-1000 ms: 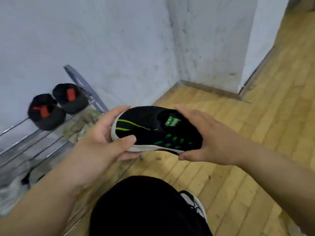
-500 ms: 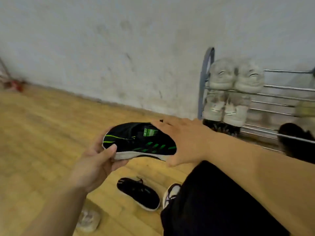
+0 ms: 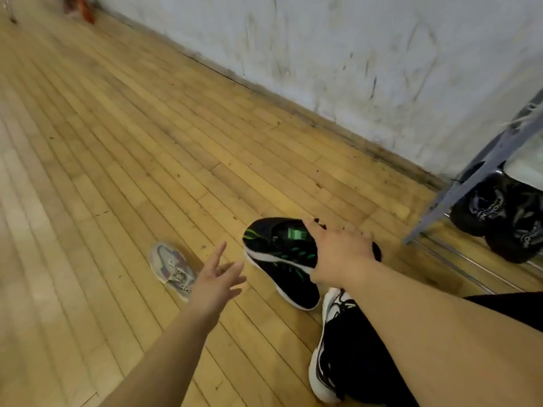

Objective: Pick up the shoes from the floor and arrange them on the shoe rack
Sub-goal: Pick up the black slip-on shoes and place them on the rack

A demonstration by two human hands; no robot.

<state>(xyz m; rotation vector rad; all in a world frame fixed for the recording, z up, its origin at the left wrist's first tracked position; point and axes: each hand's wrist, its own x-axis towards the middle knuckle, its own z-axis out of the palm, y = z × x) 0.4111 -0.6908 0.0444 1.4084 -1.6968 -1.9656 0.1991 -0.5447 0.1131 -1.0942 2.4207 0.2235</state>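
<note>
My right hand [image 3: 340, 254] grips a black shoe with green marks [image 3: 276, 245] by its heel end, held above the wooden floor. Just under it lies a second black shoe with a white sole [image 3: 296, 284] on the floor. My left hand [image 3: 217, 279] hovers with fingers spread, holding nothing, between that shoe and a pale grey-and-pink shoe [image 3: 173, 270] lying on the floor to the left. The metal shoe rack [image 3: 470, 183] stands at the right edge, with dark shoes [image 3: 499, 218] on its bottom level.
A white scuffed wall [image 3: 352, 54] runs along the back. My own foot in a black and white sneaker [image 3: 332, 348] is at the bottom right. Something red lies far off at the top left [image 3: 79, 7].
My left hand has let go of the green-marked shoe and opened; only my right hand holds it now. The view has swung left and down to the floor shoes.
</note>
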